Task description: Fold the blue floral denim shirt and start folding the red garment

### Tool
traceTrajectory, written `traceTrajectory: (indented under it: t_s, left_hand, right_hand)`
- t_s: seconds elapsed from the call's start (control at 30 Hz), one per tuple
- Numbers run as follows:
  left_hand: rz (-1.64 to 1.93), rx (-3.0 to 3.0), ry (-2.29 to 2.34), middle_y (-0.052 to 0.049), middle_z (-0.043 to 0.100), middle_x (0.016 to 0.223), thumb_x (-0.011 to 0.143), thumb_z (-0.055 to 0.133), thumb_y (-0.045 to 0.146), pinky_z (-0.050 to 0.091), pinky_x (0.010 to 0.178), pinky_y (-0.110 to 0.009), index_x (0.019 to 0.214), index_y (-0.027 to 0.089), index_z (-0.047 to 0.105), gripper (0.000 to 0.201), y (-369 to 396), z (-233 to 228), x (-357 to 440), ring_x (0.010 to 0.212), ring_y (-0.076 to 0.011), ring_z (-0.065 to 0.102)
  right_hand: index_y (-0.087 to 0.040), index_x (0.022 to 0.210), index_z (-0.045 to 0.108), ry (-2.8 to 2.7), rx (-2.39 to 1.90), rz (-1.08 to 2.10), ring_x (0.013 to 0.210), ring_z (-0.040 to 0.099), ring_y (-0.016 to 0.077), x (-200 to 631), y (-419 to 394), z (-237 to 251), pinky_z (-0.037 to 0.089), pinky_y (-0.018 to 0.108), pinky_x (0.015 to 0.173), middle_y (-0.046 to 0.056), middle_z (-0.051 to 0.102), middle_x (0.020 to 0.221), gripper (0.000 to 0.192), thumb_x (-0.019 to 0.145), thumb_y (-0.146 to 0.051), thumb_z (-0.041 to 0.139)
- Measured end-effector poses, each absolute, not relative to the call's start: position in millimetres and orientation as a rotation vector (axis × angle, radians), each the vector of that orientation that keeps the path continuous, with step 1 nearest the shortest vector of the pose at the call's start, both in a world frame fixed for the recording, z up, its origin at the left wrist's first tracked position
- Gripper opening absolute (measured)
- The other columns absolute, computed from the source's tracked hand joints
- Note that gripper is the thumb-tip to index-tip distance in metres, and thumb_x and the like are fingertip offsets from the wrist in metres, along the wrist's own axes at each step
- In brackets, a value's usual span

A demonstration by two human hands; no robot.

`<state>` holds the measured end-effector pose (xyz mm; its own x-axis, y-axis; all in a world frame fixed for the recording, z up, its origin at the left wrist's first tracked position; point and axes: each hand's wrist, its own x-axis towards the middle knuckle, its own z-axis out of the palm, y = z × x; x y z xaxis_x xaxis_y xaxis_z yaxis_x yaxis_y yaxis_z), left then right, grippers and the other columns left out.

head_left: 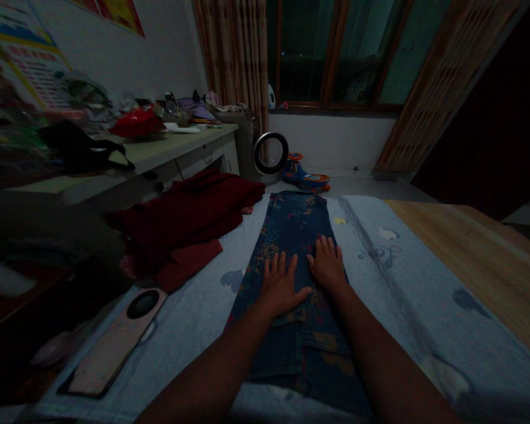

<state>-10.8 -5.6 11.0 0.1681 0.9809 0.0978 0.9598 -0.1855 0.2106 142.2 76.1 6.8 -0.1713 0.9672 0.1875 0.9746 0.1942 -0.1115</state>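
Note:
A dark blue flowered garment (295, 221), which looks like a pair of trousers folded lengthwise, lies flat on a pale blue sheet (371, 294). My left hand (280, 285) rests on it palm down, the thumb stretched out to the right. Farther right and slightly higher, my right hand (327, 262) also lies flat on the cloth near its right edge, fingers spread. Neither hand grips anything. Towards me the garment's hems overlap in layers, partly hidden under my forearms.
Dark red clothing (194, 212) is heaped at the sheet's left edge. Near it lies a long pinkish device (115, 347) with a round dark end. A cluttered desk (159, 147) runs along the left wall. A blue and orange ride-on toy (307, 175) stands on the floor beyond.

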Motion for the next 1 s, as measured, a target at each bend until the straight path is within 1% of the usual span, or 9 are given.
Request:
traceTrajectory:
  t_s: [0.07,0.13,0.23,0.4,0.53,0.63,0.7,0.83,1.0]
  left_hand:
    - [0.309,2.322,1.940,-0.016,0.021,0.159,0.083,0.037,0.075,0.011,0.115,-0.056,0.153,0.017,0.019,0.092,-5,10,-11,0.146,-0.0363,0.013]
    - [0.302,2.322,1.941,-0.018,0.020,0.158,0.084,0.035,0.074,0.011,0.116,-0.056,0.152,0.013,0.020,0.093,-5,10,-11,0.146,-0.0364,0.012]
    - [0.316,2.323,1.941,-0.017,0.021,0.158,0.088,0.032,0.068,0.011,0.116,-0.055,0.151,0.010,0.023,0.086,-5,10,-11,0.146,-0.0353,0.013]
    - [0.301,2.313,1.963,-0.014,0.024,0.158,0.095,0.026,0.059,0.014,0.116,-0.053,0.150,0.014,0.027,0.072,-5,12,-11,0.146,-0.0319,0.017]
    - [0.308,2.299,2.017,-0.015,0.028,0.156,0.095,0.020,0.062,0.016,0.116,-0.051,0.149,0.013,0.030,0.074,-3,11,-14,0.145,-0.0295,0.020]
    - [0.293,2.297,2.032,-0.015,0.029,0.156,0.095,0.020,0.063,0.016,0.117,-0.050,0.150,0.014,0.030,0.074,-3,10,-21,0.145,-0.0282,0.021]
    - [0.270,2.307,2.035,-0.013,0.029,0.156,0.094,0.024,0.063,0.016,0.117,-0.050,0.150,0.017,0.030,0.073,-4,10,-26,0.145,-0.0291,0.021]
    - [0.221,2.283,2.069,-0.012,0.028,0.157,0.090,0.031,0.068,0.017,0.115,-0.052,0.150,0.026,0.032,0.073,-7,11,-37,0.145,-0.0346,0.019]
    - [0.175,2.282,2.077,-0.014,0.025,0.158,0.090,0.029,0.070,0.018,0.114,-0.052,0.151,0.026,0.029,0.075,-15,11,-54,0.146,-0.0351,0.016]
  right_hand:
    - [-0.010,0.149,0.029,-2.328,-1.693,-0.041,0.147,0.012,0.0250,138,74,10,0.010,0.046,0.117,0.012,0.018,0.160,0.058,0.097,-0.034,0.031]
    - [-0.013,0.150,0.028,-2.444,-1.560,0.046,0.147,0.015,0.0215,134,72,10,0.012,0.045,0.117,0.009,0.019,0.160,0.056,0.097,-0.030,0.028]
    - [-0.015,0.149,0.031,-2.529,-1.560,0.169,0.145,0.021,0.0225,130,71,8,0.016,0.046,0.116,0.009,0.024,0.158,0.056,0.098,-0.035,0.028]
    - [-0.014,0.151,0.028,-2.519,-1.629,0.149,0.145,0.021,0.0235,129,72,6,0.018,0.046,0.116,0.009,0.022,0.158,0.059,0.098,-0.041,0.027]
    - [-0.013,0.151,0.027,-2.542,-1.632,0.141,0.145,0.020,0.0237,130,72,7,0.019,0.046,0.116,0.009,0.022,0.159,0.059,0.098,-0.041,0.026]
    - [-0.013,0.151,0.027,-2.533,-1.630,0.142,0.145,0.020,0.0232,130,72,7,0.018,0.046,0.116,0.009,0.022,0.159,0.059,0.098,-0.041,0.026]
    - [-0.013,0.151,0.027,-2.524,-1.630,0.146,0.145,0.020,0.0231,129,71,6,0.018,0.046,0.116,0.009,0.023,0.158,0.060,0.098,-0.041,0.026]
    - [-0.013,0.151,0.027,-2.521,-1.628,0.147,0.145,0.021,0.0235,129,72,5,0.017,0.047,0.116,0.009,0.023,0.158,0.061,0.098,-0.042,0.025]
    - [-0.013,0.151,0.027,-2.508,-1.625,0.153,0.145,0.021,0.0231,129,72,4,0.017,0.046,0.116,0.010,0.024,0.158,0.060,0.098,-0.042,0.025]
